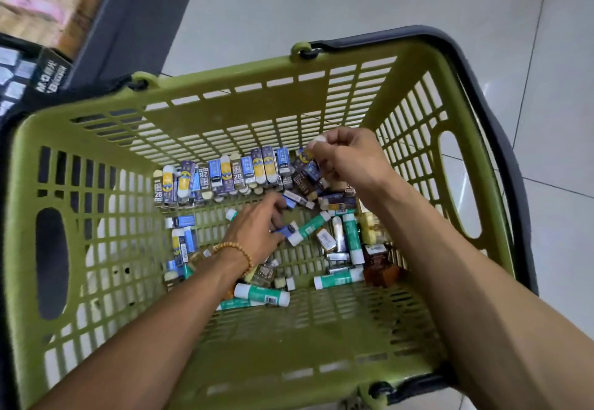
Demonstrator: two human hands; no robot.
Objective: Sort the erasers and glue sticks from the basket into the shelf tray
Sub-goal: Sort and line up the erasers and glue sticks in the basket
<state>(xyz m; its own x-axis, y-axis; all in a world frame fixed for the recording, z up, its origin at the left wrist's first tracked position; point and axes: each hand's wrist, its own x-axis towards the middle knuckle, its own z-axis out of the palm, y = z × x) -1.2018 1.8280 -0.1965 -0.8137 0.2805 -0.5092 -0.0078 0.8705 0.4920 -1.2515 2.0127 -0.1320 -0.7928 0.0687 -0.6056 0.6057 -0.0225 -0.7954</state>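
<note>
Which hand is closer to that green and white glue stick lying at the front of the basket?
The left hand. The glue stick lies just below its wrist, toward the person. The right hand is far off, raised over the erasers at the back of the basket, pinching something small.

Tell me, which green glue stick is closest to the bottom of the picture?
The glue stick lying on its side near the left forearm, just below the beaded bracelet. The other green sticks lie farther up the basket.
</note>
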